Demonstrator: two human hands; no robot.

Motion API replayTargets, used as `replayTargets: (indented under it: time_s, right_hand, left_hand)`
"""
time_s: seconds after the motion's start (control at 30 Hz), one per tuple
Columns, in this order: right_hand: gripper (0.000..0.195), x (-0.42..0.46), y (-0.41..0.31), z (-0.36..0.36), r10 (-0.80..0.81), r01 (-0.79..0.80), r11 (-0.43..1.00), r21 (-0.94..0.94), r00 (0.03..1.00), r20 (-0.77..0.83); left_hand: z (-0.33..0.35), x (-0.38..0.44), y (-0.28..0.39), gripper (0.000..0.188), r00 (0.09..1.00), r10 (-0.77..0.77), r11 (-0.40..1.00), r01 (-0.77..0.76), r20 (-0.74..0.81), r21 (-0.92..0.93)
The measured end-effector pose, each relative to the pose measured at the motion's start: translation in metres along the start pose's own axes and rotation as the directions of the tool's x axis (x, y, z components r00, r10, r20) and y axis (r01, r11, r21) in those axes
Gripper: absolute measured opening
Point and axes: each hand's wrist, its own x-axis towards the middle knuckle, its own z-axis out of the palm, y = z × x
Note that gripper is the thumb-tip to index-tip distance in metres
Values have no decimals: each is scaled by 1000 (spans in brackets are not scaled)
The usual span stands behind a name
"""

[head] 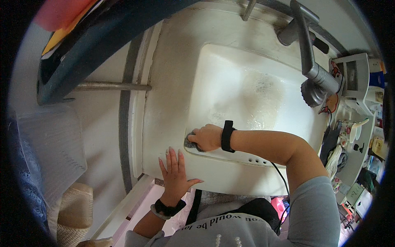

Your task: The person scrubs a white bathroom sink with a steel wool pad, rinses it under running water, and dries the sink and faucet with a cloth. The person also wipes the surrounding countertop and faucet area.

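Before me is a white sink basin (228,83) with a little foamy water in it. My right hand (207,138) grips a grey scrubbing pad (192,144), pressed against the basin's near left corner. A black strap circles that wrist. My left hand (174,173) lies on the counter (222,174) beside the same corner, fingers spread, holding nothing. A grey faucet (308,55) reaches over the basin's right side, its head (314,92) pointing down.
A metal rod (114,86) and a dark shelf edge (101,49) are at the upper left. On the right stand a floral cup (347,131), a white organizer (355,80) and several containers. A black cable (280,177) hangs by my right arm. A woven basket (75,210) is at the lower left.
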Motion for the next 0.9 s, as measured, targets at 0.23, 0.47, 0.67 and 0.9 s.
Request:
replayTargets:
  time_s: [0.23, 0.47, 0.67, 0.9]
  right_hand:
    - [27, 1, 16, -6, 281, -268, 959, 90, 937, -207]
    - [32, 32, 113, -85, 408, -397, 905, 155, 704, -582]
    - [38, 38, 78, -12, 194, -293, 891, -347, 937, -291]
    - [39, 32, 107, -98, 435, -494, 867, -60, 811, -390]
  left_hand:
    - [-2, -2, 2, 126, 1000, -1, 999, 1, 1, 47]
    - [2, 1, 1, 132, 999, 42, 995, -43, 12, 95]
    - [-1, -1, 4, 125, 1000, 10, 997, -9, -11, 82]
    - [-6, 0, 6, 124, 999, 45, 995, -42, -30, 88]
